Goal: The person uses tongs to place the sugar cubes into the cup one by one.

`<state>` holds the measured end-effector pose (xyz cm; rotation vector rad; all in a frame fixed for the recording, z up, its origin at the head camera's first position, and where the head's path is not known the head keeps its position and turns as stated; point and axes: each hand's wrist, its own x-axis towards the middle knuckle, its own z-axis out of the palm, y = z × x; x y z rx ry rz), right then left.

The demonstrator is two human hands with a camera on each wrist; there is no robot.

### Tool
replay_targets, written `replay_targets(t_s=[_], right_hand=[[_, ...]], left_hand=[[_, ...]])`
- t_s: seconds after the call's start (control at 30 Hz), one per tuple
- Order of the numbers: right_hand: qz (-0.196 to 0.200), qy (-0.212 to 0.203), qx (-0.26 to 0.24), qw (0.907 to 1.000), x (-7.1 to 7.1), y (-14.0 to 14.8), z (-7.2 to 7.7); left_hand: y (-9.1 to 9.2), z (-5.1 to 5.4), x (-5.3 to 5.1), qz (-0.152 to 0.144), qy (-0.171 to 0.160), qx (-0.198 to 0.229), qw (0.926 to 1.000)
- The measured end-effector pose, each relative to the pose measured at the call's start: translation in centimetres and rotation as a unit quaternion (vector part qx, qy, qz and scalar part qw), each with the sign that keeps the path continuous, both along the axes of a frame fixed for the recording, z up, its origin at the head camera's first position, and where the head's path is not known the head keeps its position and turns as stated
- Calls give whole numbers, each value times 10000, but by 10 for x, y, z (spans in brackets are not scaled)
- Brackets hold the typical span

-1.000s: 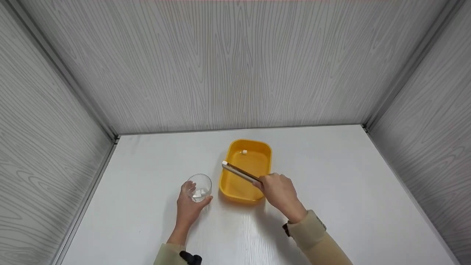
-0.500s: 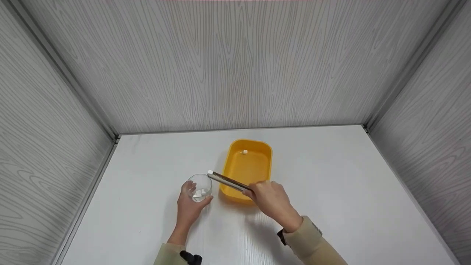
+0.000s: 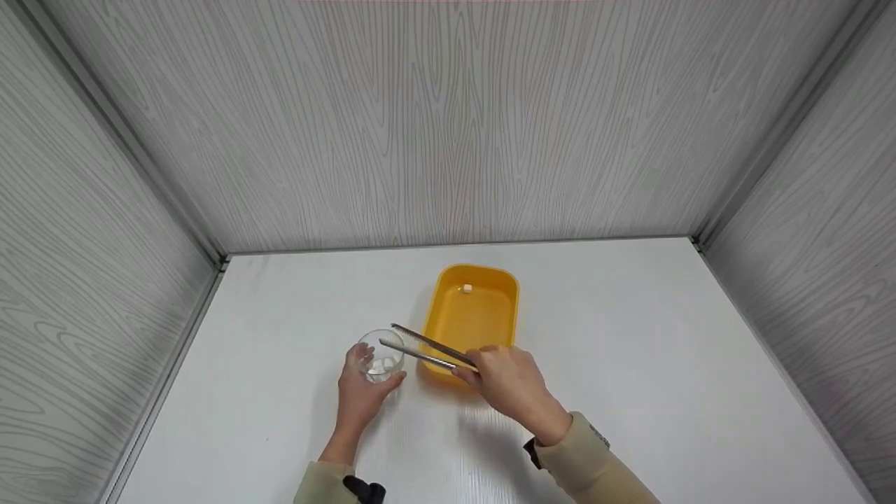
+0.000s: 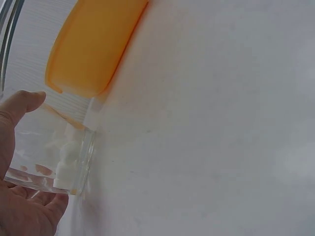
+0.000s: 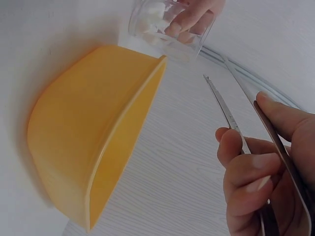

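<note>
My left hand (image 3: 359, 392) grips a clear drinking glass (image 3: 389, 352) around its side, thumb on the right. Several white cubes (image 4: 66, 164) lie at the bottom of the glass. In my right hand (image 3: 509, 381) is a pair of metal tweezers (image 3: 427, 357), pinched between thumb and fingers. Their arms stand apart, with the tips at the glass's mouth and nothing between them. Behind the tweezers stands a yellow tray (image 3: 472, 318), and one small white cube (image 3: 467, 288) sits at its far end.
The white table (image 3: 630, 336) carries the tray and the glass. Grey wood-grain panels (image 3: 448, 126) close it in at the back and both sides. A sleeve with a dark strap shows at each wrist.
The right hand has moved left and nearer with the tweezers, from over the tray to the glass. The tweezers have opened and the white cube has left their tips. The left hand stays put.
</note>
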<state>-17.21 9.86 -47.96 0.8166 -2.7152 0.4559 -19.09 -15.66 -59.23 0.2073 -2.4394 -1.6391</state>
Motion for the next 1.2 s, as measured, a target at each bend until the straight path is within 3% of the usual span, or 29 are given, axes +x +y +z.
replay_targets(t_s=[0.53,1.2], right_hand=[[-433,-303,-282,9982,-11,19,-2],[-1329,-438,-5,9902,-40,46,-8]], left_hand=[[-1,-1,-2,21,167,-70,9998],[-2,-1,-1,-21,206,48,9998]])
